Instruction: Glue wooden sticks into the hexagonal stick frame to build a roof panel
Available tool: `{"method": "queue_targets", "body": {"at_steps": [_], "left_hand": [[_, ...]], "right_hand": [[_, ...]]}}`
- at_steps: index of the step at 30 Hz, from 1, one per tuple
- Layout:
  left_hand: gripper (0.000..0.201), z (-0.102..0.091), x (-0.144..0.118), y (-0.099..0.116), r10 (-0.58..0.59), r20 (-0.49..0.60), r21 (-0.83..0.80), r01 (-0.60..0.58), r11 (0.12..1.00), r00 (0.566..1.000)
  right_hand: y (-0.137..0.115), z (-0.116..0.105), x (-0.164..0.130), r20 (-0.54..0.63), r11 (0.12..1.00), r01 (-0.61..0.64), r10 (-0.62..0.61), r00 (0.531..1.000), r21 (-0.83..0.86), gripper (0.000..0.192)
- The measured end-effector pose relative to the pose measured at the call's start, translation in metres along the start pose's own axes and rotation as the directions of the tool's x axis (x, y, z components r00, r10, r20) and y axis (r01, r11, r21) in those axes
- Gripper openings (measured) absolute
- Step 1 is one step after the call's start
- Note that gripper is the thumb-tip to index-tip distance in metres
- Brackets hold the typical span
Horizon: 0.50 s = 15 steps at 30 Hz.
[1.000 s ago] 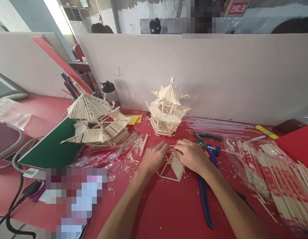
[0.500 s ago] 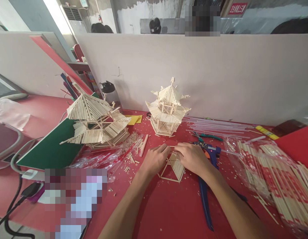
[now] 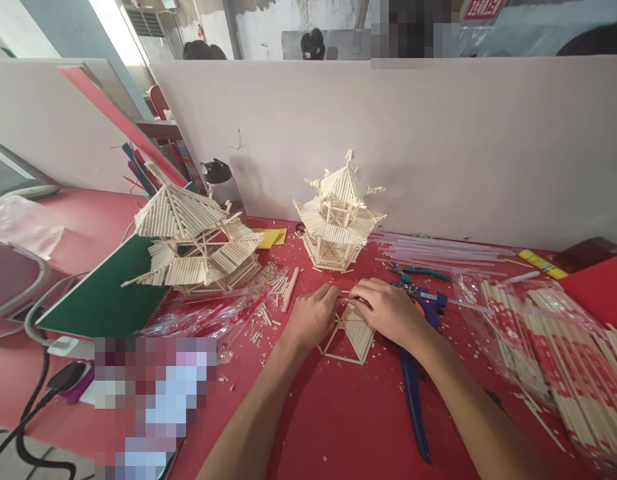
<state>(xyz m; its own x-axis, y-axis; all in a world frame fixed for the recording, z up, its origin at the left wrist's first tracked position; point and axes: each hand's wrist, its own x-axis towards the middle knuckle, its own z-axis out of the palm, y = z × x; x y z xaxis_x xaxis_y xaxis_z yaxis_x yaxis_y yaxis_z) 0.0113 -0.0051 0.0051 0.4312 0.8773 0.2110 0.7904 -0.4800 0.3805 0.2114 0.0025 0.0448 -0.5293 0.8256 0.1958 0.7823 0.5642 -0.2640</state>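
Note:
A flat triangular panel of glued wooden sticks [image 3: 352, 337] lies on the red table [image 3: 338, 413]. My left hand [image 3: 311, 317] rests at its upper left corner, fingertips pressing near the panel's apex. My right hand [image 3: 391, 312] covers the upper right, its fingers pinched on the sticks at the apex. Both hands meet at the top of the panel. Behind them stands a small stick pagoda [image 3: 338, 213].
A larger stick pagoda [image 3: 196, 243] sits on a green board [image 3: 98, 300] at left. A blue glue gun [image 3: 413, 347], green pliers [image 3: 418, 271] and clear glue sticks [image 3: 438, 252] lie right of my hands. Bags of chopsticks [image 3: 553, 347] fill the right side. Loose stick scraps [image 3: 271, 293] lie left.
The view has tilted slightly. My hands stay together on the top of the triangular panel, hardly moved.

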Motion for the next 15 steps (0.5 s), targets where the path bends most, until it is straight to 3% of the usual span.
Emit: {"method": "queue_targets", "body": {"at_steps": [9,15], "left_hand": [[0.018,-0.002,-0.001,0.002,-0.036,0.005,-0.034,0.036,0.999,0.999],[0.018,0.003,0.000,0.003,-0.082,-0.030,-0.081,0.079,0.994,0.996]], "right_hand": [[-0.008,0.010,-0.001,0.042,0.973,0.025,-0.016,0.999,-0.229,0.022],[-0.010,0.013,0.000,0.057,0.967,-0.001,0.016,0.998,-0.256,0.029]]}}
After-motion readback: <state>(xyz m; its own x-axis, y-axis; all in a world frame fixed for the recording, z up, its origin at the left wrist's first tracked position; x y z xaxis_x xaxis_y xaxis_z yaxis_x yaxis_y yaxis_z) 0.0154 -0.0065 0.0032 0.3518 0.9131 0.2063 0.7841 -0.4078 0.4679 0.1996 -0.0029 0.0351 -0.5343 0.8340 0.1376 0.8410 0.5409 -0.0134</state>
